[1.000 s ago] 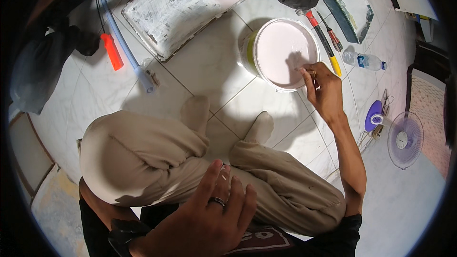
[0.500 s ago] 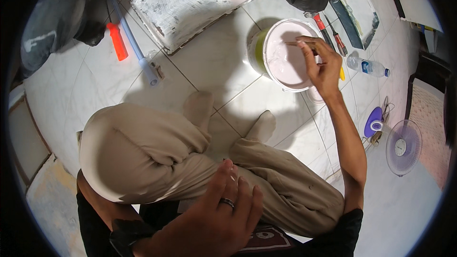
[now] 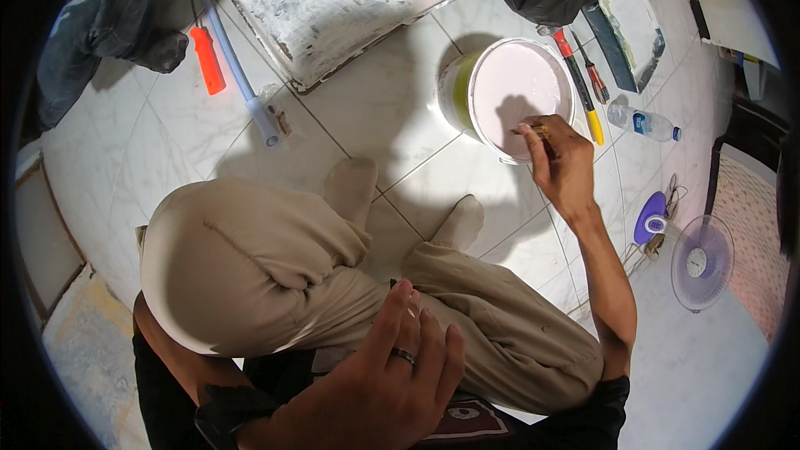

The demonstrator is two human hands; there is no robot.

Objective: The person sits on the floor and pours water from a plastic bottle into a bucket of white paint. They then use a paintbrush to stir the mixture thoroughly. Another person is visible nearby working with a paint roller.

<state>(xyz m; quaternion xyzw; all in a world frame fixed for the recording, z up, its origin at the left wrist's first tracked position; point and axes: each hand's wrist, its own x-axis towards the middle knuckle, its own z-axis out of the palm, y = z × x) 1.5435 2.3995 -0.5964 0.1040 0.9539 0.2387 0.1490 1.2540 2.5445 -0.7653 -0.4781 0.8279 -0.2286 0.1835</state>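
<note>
A round bucket (image 3: 460,87) with a greenish side and white rim stands on the tiles, full of pale pink paint (image 3: 521,75). My right hand (image 3: 560,162) is over its near right rim, thumb and fingers pinched on a thin brownish stick (image 3: 540,132). The stick's lower end is mostly hidden by the fingers and their shadow. Above my lap, my left hand (image 3: 392,371) has curled fingers and a dark ring. A small dark bit shows at its index fingertip, too little to name; the palm side is hidden.
A paint-smeared tray (image 3: 325,21) lies at the far side. Left of it are a blue-grey tube (image 3: 229,50) and an orange handle (image 3: 208,62). Right of the bucket lie a yellow-ended tool (image 3: 583,87), screwdriver (image 3: 593,75), plastic bottle (image 3: 643,122) and purple fan (image 3: 702,262).
My right hand has drawn back toward me from over the paint to the bucket's near rim, with the stick. The left hand has hardly moved. At the far left, the dark-clothed shape has shifted.
</note>
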